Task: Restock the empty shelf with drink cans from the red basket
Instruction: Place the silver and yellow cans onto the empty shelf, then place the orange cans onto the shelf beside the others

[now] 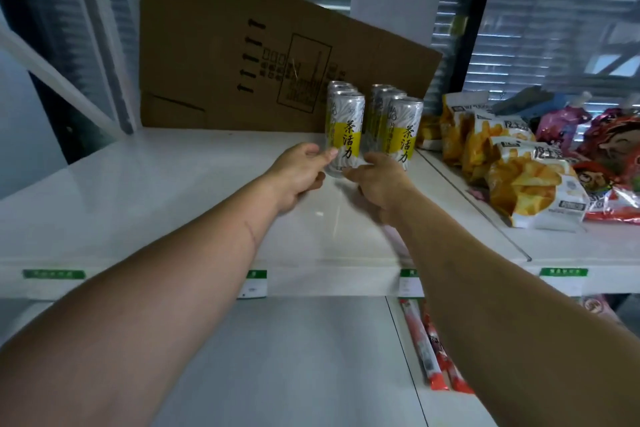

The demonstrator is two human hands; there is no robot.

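Fingers (329, 153) of both hands flank front can (344, 135).

White metal shelving (145, 184) fills the view, its front edge carrying green and white price labels (53, 274). A flattened cardboard sheet (242, 45) leans tilted against the back, printed with black arrows. Behind it, window blinds (540, 31) let in cool daylight. A white diagonal brace (59, 80) crosses the left side. To the right, snack bags (533, 184) lie in a row; a lower shelf (277, 357) holds red packets (433, 357) at its right
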